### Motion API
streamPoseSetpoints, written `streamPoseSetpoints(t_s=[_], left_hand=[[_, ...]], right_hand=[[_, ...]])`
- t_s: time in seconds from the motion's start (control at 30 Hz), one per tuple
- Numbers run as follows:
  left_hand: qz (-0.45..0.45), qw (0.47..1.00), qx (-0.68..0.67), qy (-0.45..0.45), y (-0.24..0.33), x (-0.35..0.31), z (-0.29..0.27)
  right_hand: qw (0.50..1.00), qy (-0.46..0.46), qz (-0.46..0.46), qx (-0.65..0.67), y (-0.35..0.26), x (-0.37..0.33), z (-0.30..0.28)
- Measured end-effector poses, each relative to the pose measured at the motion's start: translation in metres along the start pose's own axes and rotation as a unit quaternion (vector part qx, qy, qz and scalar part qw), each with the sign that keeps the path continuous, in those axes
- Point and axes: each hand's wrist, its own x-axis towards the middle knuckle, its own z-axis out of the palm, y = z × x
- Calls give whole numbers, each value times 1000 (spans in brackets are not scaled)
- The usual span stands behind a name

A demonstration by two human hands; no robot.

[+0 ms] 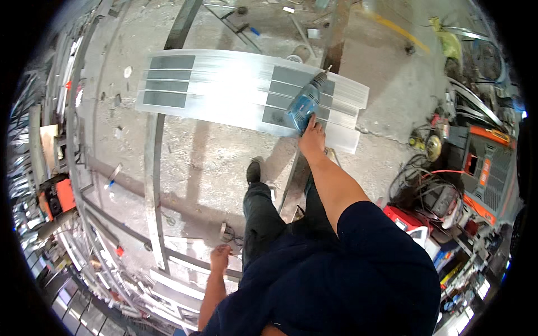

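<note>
Navy shirt point(342, 269); right hand point(312, 140) on blue drill point(304, 105); orange label point(485, 171) illegible.

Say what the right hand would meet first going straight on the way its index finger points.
The blue drill: the right hand already seems to have its index finger against it. Beneath the drill lie pale metal strips; exact depth is unclear here.

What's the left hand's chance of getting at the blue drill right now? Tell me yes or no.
Probably no: the left hand is back beside the left leg, well away from the blue drill, and the right hand is at it.
</note>
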Motion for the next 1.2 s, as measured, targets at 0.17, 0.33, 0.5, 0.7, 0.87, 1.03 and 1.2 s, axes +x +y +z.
streamPoseSetpoints(t_s=[0.17,0.33,0.5,0.7,0.87,1.03,1.2], left_hand=[[-67,968,239,-34,46,-44,74],[-22,945,324,-24,75,-14,96],[-121,932,304,-155,108,27,112],[-221,911,34,-347,209,-47,111],[-143,966,-7,-214,237,-103,121],[66,996,22,-48,319,-129,88],[185,959,-4,214,380,-123,25]], right_hand=[[998,3,-62,0,16,9,-14],[991,-1,-131,19,62,-19,-84],[971,16,-95,217,142,-102,-177],[877,131,-7,462,244,-162,-198],[694,-69,150,700,303,-153,-223],[559,-145,230,783,334,-134,-204],[582,-184,194,768,320,-140,-212]])
